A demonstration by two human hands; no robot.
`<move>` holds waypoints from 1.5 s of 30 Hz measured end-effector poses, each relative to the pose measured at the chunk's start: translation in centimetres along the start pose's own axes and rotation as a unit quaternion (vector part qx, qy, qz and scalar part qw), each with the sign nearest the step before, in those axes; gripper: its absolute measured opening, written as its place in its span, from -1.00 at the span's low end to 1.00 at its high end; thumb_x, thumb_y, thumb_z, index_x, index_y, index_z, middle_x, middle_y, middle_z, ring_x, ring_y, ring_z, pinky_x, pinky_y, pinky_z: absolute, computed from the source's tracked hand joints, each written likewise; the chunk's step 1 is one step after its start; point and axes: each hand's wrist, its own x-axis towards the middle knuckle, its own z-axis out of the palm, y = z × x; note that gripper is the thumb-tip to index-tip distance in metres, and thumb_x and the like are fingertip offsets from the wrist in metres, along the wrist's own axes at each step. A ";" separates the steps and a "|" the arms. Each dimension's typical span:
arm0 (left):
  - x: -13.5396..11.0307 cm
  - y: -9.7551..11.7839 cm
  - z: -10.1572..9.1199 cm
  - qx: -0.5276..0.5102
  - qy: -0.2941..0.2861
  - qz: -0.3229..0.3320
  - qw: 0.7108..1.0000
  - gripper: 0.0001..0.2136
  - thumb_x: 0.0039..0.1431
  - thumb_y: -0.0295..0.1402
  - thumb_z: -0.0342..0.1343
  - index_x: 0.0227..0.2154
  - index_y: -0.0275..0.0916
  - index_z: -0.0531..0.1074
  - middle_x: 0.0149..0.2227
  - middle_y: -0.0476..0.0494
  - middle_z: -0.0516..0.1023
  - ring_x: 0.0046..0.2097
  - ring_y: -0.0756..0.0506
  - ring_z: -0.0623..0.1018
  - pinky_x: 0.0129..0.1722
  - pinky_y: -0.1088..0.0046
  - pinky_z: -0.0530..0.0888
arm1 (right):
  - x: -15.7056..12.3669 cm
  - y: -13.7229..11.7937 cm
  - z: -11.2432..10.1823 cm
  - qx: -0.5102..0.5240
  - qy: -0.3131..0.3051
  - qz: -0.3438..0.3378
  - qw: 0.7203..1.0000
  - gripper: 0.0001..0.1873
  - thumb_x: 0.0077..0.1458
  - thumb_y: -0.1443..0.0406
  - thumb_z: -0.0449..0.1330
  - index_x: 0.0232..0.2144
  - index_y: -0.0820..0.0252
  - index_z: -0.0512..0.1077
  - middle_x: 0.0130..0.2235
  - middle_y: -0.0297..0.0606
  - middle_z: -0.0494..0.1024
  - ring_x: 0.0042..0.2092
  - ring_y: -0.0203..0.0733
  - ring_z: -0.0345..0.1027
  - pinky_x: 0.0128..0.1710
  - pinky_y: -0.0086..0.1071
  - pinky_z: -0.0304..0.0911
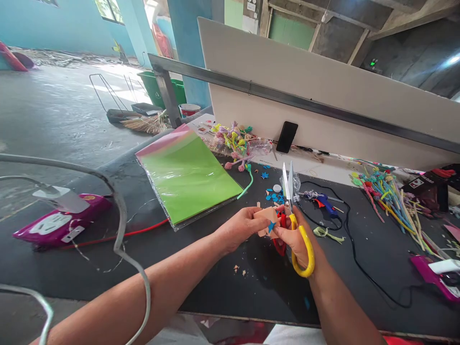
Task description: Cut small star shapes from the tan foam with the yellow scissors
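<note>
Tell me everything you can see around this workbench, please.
yellow-handled scissors: 1 pair, yellow, in the right hand
foam piece: 1, tan, in the left hand
glue gun: 1, blue, right of the hands
green sheets: 1 stack, bagged, on the bench
pipe-cleaner bunches: 2, multicoloured, far side of the bench
phone: 1, black, against the white panel
power strips: 2, magenta, at opposite bench ends
left hand: 1, bare, holding the foam
right hand: 1, bare, holding the scissors

Daylight from the window overexposes the concrete floor with glare; wide-angle distortion bows the frame edges, and soft shadow falls on the black worktop beneath the right hand
</note>
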 end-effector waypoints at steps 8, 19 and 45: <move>-0.3 0.6 -0.1 -0.035 0.020 -0.011 0.999 -0.67 -0.04 -0.10 0.18 -0.40 -0.32 0.48 -0.44 -0.08 0.51 -0.42 -0.01 0.44 -0.40 0.51 0.31 | 0.6 0.9 -0.5 0.008 -0.005 -0.003 1.000 -0.60 -0.13 0.24 0.33 -0.23 0.04 0.27 -0.52 -0.53 0.40 -0.59 -0.35 0.22 -0.61 -0.45 0.15; 0.0 -0.1 -0.2 -0.049 -0.022 -0.011 0.998 -0.65 -0.15 -0.23 0.31 -0.34 -0.37 0.47 -0.44 -0.09 0.51 -0.43 0.02 0.42 -0.44 0.54 0.26 | 0.7 1.3 -0.8 0.019 -0.022 -0.020 0.999 -0.62 -0.08 0.33 0.28 -0.19 0.03 0.27 -0.48 -0.52 0.43 -0.56 -0.38 0.25 -0.57 -0.48 0.19; -0.3 0.3 -0.3 -0.130 -0.101 -0.039 0.986 -0.57 -0.21 -0.40 0.36 -0.18 -0.34 0.51 -0.22 -0.18 0.57 -0.22 -0.06 0.50 -0.10 0.43 0.37 | 0.9 2.1 -0.9 0.040 0.018 -0.018 0.999 -0.58 -0.12 0.38 0.28 -0.18 0.03 0.28 -0.47 -0.49 0.40 -0.53 -0.37 0.29 -0.59 -0.51 0.22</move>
